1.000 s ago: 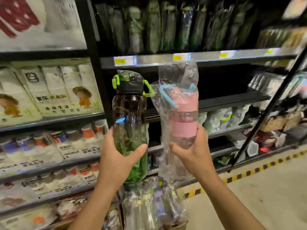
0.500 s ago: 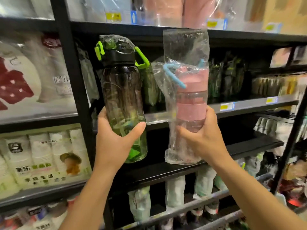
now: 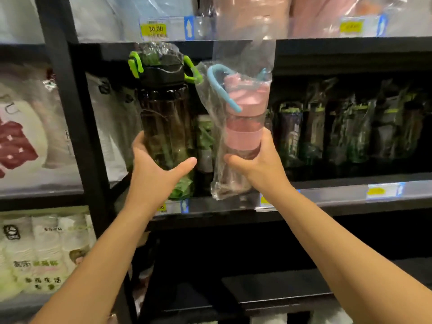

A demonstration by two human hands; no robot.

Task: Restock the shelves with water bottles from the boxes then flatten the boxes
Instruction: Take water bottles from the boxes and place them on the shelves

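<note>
Left hand (image 3: 154, 169) grips dark green-handled bottle (image 3: 163, 118); right hand (image 3: 254, 164) grips bagged pink bottle (image 3: 243, 127). Both upright at shelf mouth; shelf board (image 3: 339, 195) probably just below their bases.

Only number I can actually read is 30.00, on a yellow price tag (image 3: 156, 29) clipped to the upper shelf edge (image 3: 315, 46), right above the dark bottle (image 3: 163, 127). Next to it there's a blue label (image 3: 189, 27) with a white up arrow. The second yellow tag (image 3: 350, 26) further right is too blurry. Same on the lower shelf edge (image 3: 339, 194): one tag (image 3: 375, 191) is mush, and another (image 3: 161, 208) under the dark bottle only shows a 0. The white packs (image 3: 39, 253) bottom left carry Chinese print and a black logo (image 3: 11, 232), but I can't make out the characters.
</note>
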